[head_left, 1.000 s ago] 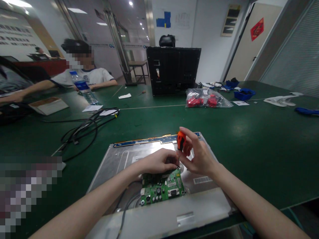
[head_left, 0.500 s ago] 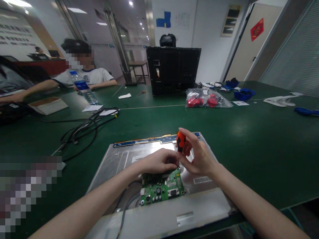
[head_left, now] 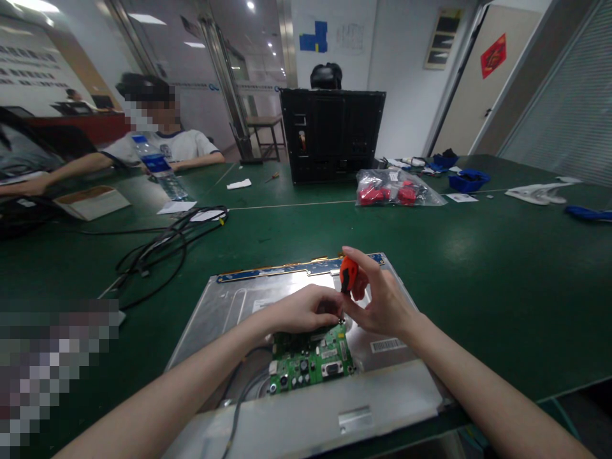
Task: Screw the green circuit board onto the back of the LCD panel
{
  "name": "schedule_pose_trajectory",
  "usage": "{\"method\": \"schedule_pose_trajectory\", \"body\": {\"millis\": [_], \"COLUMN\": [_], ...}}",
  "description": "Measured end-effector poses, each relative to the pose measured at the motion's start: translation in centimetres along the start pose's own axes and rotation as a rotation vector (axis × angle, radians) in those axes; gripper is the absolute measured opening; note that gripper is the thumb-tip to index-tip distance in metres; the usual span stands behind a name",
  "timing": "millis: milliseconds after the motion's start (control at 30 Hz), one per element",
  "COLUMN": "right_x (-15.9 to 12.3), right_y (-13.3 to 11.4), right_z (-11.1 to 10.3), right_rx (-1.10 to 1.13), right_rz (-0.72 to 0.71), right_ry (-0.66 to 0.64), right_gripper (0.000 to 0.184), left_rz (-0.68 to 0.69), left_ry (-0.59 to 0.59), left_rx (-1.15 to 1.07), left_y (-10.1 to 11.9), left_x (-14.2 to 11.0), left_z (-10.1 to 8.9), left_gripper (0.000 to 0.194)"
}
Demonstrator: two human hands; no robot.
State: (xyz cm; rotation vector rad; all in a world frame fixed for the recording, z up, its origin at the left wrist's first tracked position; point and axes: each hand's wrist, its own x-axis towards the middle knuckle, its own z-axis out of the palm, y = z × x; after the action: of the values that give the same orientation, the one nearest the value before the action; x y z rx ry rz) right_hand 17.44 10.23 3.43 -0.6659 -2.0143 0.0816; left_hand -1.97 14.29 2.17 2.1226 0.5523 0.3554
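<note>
A screwdriver with an orange and black handle stands nearly upright, gripped by the fingers of my right hand. Its tip points down at the upper right corner of a green circuit board. My left hand lies over the board's far edge, fingertips drawn together beside the screwdriver's lower end; whatever they pinch is hidden. Under the board is a silvery metal display panel, with a blue circuit strip along its far edge. A grey cable runs from the board's left side toward me.
Black cables lie coiled on the green table at left. Farther back are a water bottle, a black monitor casing, a plastic bag with red items and a blue tray. Another person sits at the far left.
The screwdriver handle has turned and tilted slightly to the right within my right fingers. My left hand stays in place, and the board has not moved.
</note>
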Motion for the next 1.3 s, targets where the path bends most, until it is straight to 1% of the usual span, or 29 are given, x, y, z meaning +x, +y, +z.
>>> {"method": "schedule_pose_trajectory", "body": {"millis": [167, 267, 400, 533, 667, 800, 1033, 1233, 1300], "right_x": [-0.04, 0.01, 0.17, 0.16, 0.04, -0.04, -0.07, -0.10, -0.10], "right_y": [-0.04, -0.18, -0.30, -0.30, -0.26, -0.19, 0.02, -0.10, -0.13], "right_z": [-0.03, -0.10, -0.17, -0.14, -0.06, -0.02, -0.07, -0.04, -0.02], "right_rx": [0.010, 0.035, 0.041, 0.041, 0.029, 0.020, 0.000, 0.044, 0.062], "right_rz": [0.013, 0.022, 0.020, 0.048, 0.058, 0.051, 0.024, 0.054, 0.058], "right_ry": [-0.007, -0.013, -0.019, -0.027, -0.028, -0.015, -0.024, -0.022, -0.018], "right_gripper": [0.070, 0.072, 0.075, 0.076, 0.074, 0.072, 0.069, 0.071, 0.071], "left_rz": [0.003, 0.000, -0.026, -0.044, -0.036, -0.016, -0.021, -0.022, -0.036], "left_ry": [0.010, -0.006, 0.010, 0.009, 0.017, -0.002, 0.000, -0.020, -0.011], "left_rx": [-0.004, 0.009, 0.030, 0.012, -0.010, -0.022, -0.006, -0.003, -0.003], "left_y": [-0.23, -0.42, -0.56, -0.45, -0.23, -0.12, -0.09, -0.25, -0.34], "left_x": [0.01, 0.01, -0.06, -0.11, -0.07, -0.03, -0.09, 0.04, -0.01], "left_z": [0.08, 0.08, 0.16, 0.21, 0.13, 0.08, 0.05, 0.01, 0.09], "left_gripper": [0.009, 0.008, 0.005, 0.004, 0.005, 0.007, 0.004, 0.009, 0.008]}}
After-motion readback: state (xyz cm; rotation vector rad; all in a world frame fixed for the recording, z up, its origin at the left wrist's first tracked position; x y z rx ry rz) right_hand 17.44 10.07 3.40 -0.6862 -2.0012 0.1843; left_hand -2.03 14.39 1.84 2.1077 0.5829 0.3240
